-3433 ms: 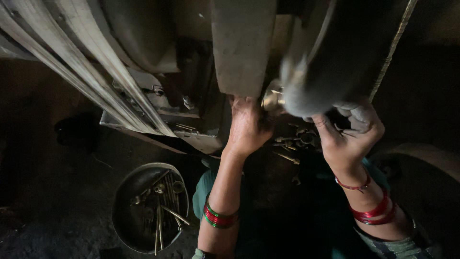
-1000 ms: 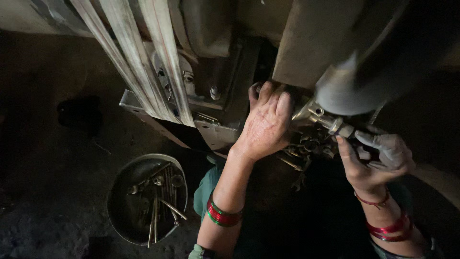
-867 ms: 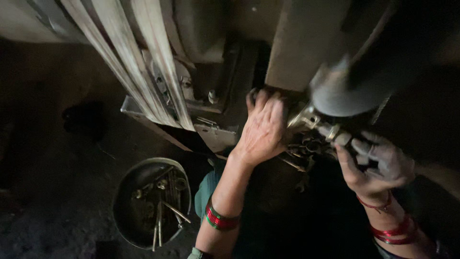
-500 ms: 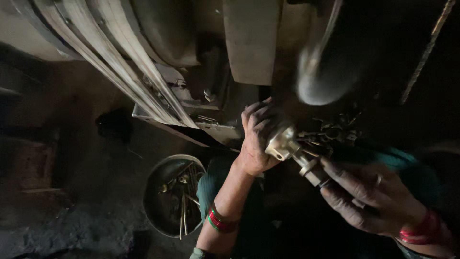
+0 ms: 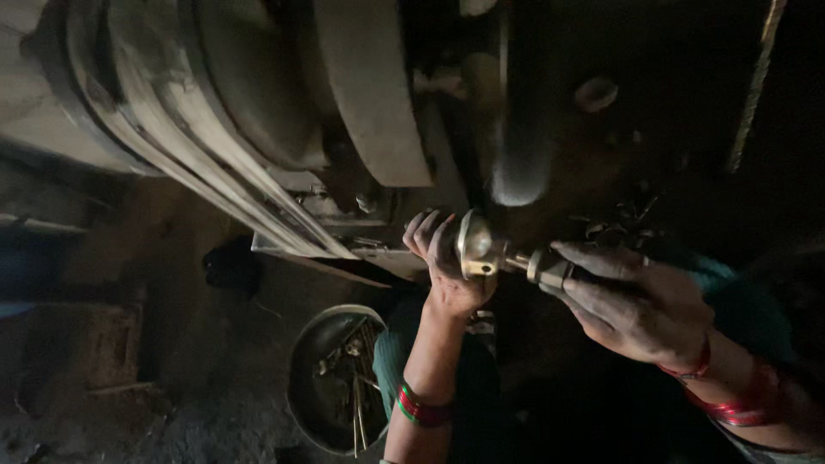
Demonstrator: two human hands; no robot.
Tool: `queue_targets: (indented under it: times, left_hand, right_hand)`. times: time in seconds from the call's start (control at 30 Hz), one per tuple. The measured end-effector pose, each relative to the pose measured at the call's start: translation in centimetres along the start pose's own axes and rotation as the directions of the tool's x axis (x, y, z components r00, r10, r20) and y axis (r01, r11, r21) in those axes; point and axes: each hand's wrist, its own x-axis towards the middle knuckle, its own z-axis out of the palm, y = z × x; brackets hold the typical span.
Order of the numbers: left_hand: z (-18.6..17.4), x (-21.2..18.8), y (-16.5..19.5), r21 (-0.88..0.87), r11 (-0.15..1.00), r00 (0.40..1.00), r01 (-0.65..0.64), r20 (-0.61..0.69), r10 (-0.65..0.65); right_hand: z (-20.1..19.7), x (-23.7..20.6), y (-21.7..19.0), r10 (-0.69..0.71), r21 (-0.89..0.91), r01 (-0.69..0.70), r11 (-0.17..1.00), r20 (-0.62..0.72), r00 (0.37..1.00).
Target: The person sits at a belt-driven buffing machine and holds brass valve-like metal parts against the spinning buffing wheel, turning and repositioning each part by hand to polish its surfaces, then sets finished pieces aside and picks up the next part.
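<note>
Two hands in view, both the person's own. One brass fitting [image 5: 478,247], a disc-shaped head on a short threaded stem, was held up between them, in front of the dark machine [image 5: 369,103] with its one pale drive belt [image 5: 215,163]. Left hand [image 5: 447,266] sat behind the disc, fingers loosely curled and part open, touching its back face. Right hand [image 5: 636,301] was closed around the stem end, grimy, fingers wrapped tight. One round metal bowl [image 5: 301,387] stood on the floor below the left forearm, holding several thin metal rods; exact count could not be told. Red bangles [image 5: 419,407] on both wrists.
</note>
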Motion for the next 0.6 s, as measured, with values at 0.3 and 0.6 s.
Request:
queue_targets:
  times: [0.3,0.6]
  left_hand:
    - [-0.6,-1.5,-0.1,0.103,0.995,0.998,-0.014,0.058,0.008]
    - [-0.2,-3.9,0.3,0.049,0.994,0.995,-0.097,-0.025,0.099]
  right_hand:
    - [0.3,0.0,1.1,0.221,0.167,-0.226,0.96,0.052,0.974]
    - [2.1,0.4,-0.4,0.339,0.071,-0.358,0.931,0.199,0.919]
